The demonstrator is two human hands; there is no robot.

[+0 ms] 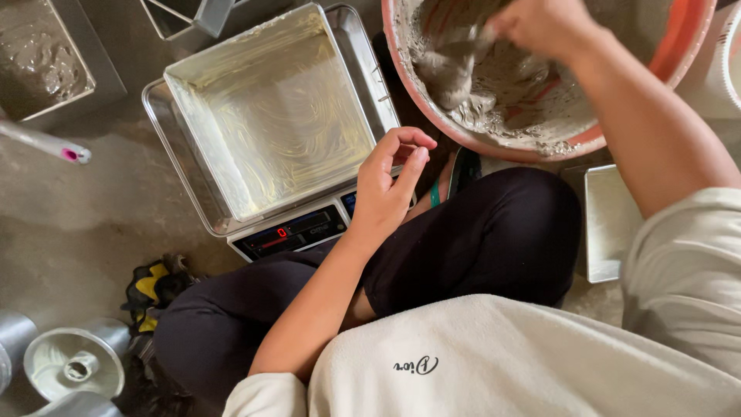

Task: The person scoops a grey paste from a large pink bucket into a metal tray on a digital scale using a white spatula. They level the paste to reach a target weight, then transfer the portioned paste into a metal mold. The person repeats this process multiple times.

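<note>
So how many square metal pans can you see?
3. An empty greased pan sits on the scale; one full of grey batter is top left; one lies by the right knee, partly hidden. More may be out of view.

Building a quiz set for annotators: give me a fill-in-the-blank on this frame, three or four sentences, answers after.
1. The square metal pan sits on a digital ____.
2. The right hand works a scoop in grey batter inside the large ____ basin.
3. The left hand hovers at the scale's front right corner, holding ____.
4. The pan's inside is greased but holds no ____.

Missing words: scale; orange; nothing; batter
</note>
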